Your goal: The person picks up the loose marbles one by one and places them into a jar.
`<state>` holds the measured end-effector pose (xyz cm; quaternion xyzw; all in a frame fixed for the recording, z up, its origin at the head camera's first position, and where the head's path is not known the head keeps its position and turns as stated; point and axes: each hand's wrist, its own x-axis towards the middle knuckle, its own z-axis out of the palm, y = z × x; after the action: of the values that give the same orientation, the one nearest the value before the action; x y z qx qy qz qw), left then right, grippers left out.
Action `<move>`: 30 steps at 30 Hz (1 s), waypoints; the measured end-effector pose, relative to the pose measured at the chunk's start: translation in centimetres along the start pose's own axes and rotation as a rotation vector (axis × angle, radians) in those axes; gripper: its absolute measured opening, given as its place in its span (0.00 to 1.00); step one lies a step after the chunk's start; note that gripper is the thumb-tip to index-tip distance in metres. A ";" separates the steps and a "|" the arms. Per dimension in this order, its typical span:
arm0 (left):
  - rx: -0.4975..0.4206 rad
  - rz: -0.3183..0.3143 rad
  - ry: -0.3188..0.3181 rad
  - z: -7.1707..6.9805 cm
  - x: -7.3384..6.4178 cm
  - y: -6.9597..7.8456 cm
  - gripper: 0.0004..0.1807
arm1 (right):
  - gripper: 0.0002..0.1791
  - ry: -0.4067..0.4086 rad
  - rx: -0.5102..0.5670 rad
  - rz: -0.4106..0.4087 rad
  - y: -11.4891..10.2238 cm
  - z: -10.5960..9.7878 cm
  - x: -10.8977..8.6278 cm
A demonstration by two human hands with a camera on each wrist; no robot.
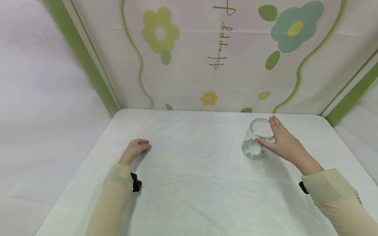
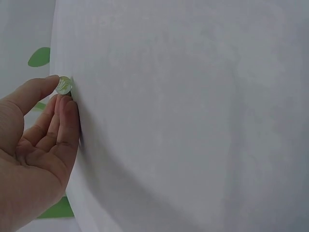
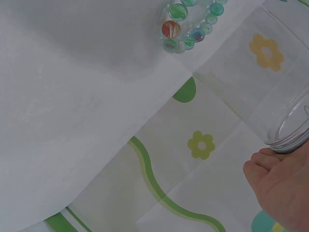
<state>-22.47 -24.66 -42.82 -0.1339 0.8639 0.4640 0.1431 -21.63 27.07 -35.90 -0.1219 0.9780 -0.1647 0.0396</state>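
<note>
On the left part of the table, my left hand (image 1: 136, 149) pinches a clear glass marble (image 2: 63, 85) with green and yellow swirls between thumb and fingertips, low beside the cloth. Its fingers hide the marble in the head view. Over on the right stands a clear glass jar (image 1: 248, 135) with an uncovered mouth. My right hand (image 1: 284, 144) holds the jar near its rim, thumb on the near side and fingers on the far side. Several marbles (image 3: 178, 12), mostly green with one red and white, ring the jar's bottom.
A white cloth covers the table (image 1: 183, 164). Behind its far edge rises a printed backdrop (image 1: 189, 65) with flowers, leaves and lettering. White side panels (image 1: 35, 114) flank the table. A black device (image 1: 136, 183) sits at the left wrist.
</note>
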 end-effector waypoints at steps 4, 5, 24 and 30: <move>-0.004 -0.006 0.010 0.1 0.0 0.0 0.24 | 0.58 -0.004 -0.004 -0.001 -0.1 0.0 0.0; -0.008 -0.008 0.012 0.1 0.0 0.0 0.24 | 0.58 -0.005 -0.004 0.000 -0.1 0.0 0.0; -0.105 -0.008 0.007 -0.2 -0.2 1.2 0.27 | 0.58 -0.001 0.003 0.011 -0.1 -0.1 0.0; -0.207 -0.006 -0.020 0.4 0.4 2.3 0.28 | 0.58 -0.005 -0.004 0.008 0.0 0.1 0.1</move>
<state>-23.64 -23.14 -41.36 -0.1458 0.8094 0.5517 0.1387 -21.72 27.03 -35.95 -0.1184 0.9787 -0.1624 0.0425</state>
